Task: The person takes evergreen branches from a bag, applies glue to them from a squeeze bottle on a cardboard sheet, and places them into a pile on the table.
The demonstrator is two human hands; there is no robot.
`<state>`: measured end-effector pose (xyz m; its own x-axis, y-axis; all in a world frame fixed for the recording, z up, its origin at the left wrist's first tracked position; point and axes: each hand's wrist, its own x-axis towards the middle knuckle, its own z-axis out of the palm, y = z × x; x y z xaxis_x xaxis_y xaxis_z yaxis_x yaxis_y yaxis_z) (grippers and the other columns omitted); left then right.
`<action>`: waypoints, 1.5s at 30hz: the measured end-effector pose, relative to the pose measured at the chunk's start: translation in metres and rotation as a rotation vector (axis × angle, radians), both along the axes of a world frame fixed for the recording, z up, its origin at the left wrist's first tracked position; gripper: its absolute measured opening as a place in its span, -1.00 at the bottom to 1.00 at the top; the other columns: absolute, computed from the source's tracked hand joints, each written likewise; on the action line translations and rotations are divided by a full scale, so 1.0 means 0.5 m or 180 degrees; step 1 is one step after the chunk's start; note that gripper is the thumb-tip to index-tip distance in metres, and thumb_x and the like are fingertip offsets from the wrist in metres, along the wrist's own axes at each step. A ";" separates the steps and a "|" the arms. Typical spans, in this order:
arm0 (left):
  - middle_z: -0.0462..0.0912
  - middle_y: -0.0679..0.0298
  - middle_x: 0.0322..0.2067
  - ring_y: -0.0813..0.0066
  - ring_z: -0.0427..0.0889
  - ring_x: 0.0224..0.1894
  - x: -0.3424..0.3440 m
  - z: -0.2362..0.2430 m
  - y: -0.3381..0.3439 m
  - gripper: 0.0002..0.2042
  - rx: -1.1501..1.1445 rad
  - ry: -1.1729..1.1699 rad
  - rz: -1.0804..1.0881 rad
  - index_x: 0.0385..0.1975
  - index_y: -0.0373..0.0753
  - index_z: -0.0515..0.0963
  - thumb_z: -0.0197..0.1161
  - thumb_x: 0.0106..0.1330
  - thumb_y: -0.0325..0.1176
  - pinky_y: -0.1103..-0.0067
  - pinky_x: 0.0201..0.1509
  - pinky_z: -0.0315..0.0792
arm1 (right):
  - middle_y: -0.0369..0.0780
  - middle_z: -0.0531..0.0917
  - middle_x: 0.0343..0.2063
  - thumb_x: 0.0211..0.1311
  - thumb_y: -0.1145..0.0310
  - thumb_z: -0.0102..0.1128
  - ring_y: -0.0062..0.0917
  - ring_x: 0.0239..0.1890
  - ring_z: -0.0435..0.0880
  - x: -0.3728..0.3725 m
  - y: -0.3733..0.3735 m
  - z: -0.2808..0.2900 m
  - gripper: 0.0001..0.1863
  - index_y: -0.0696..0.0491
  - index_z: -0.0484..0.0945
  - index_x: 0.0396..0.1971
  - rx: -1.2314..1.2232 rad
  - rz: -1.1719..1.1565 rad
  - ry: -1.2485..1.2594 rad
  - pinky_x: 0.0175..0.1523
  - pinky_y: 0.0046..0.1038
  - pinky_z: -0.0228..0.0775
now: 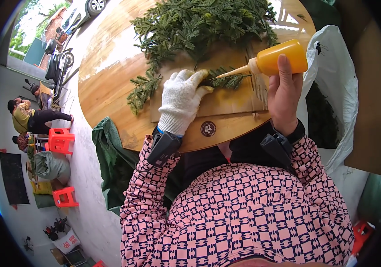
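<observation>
My left hand (180, 100), in a white knit glove, pinches the stem end of a small artificial fir sprig (233, 81) over a flat piece of cardboard (217, 107). In my bare right hand (285, 100) is a yellow-orange squeeze bottle (283, 57), tilted so that its long tapered nozzle points left. The nozzle tip is at the sprig's stem, close to my gloved fingertips; whether it touches cannot be seen. Another fir sprig (143, 86) lies on the wooden table (106, 84) left of the glove. Beyond my hands a large heap of green fir sprigs (204, 29) covers the tabletop.
A white sack (333, 58) with dark green contents stands at the table's right. Green cloth (110, 155) hangs by the left edge. Further left are red stools (61, 141), a grey-green sack (53, 165), people (32, 116) and a parked motorbike (57, 66).
</observation>
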<state>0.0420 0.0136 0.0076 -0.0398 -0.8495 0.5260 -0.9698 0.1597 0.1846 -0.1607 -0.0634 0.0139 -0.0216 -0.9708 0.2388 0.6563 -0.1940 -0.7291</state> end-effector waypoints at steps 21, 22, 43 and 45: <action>0.60 0.27 -0.32 0.23 0.53 -0.19 0.008 -0.017 -0.006 -0.68 0.0026 0.0054 -0.0051 -0.20 -0.12 0.61 0.35 0.04 -0.18 0.38 -0.13 0.37 | -0.41 0.50 -0.21 0.27 0.21 0.22 -0.74 -0.14 0.46 -0.056 -0.015 -0.016 -0.69 0.02 0.44 -0.08 -0.0333 -0.0113 -0.0002 0.01 -0.63 0.27; 0.60 0.27 -0.32 0.23 0.53 -0.18 0.010 -0.016 -0.005 -0.68 0.0047 0.0064 -0.0040 -0.20 -0.12 0.61 0.35 0.04 -0.19 0.38 -0.13 0.37 | -0.41 0.50 -0.21 0.27 0.21 0.22 -0.74 -0.14 0.46 -0.061 -0.017 -0.023 -0.69 0.02 0.43 -0.08 -0.0314 -0.0094 0.0027 0.01 -0.63 0.27; 0.61 0.28 -0.35 0.25 0.55 -0.23 0.021 -0.014 -0.005 -0.71 0.0086 0.0031 -0.0078 -0.20 -0.12 0.61 0.35 0.03 -0.27 0.40 -0.14 0.39 | -0.38 0.54 -0.21 0.28 0.20 0.20 -0.70 -0.13 0.49 -0.149 -0.038 -0.072 -0.68 0.05 0.44 -0.08 -0.0098 -0.0526 -0.0133 0.06 -0.58 0.27; 0.61 0.28 -0.36 0.26 0.56 -0.24 0.017 -0.014 -0.007 -0.71 0.0036 -0.0108 -0.0058 -0.20 -0.12 0.61 0.35 0.04 -0.27 0.40 -0.12 0.38 | -0.38 0.54 -0.21 0.28 0.20 0.19 -0.69 -0.12 0.49 -0.155 -0.043 -0.078 -0.68 0.05 0.44 -0.08 -0.0059 -0.0520 -0.0182 0.06 -0.57 0.27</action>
<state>0.0505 0.0102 0.0008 -0.0729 -0.8544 0.5144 -0.9725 0.1754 0.1534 -0.2381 -0.0850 -0.0251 -0.1928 -0.9487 0.2505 0.6553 -0.3145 -0.6868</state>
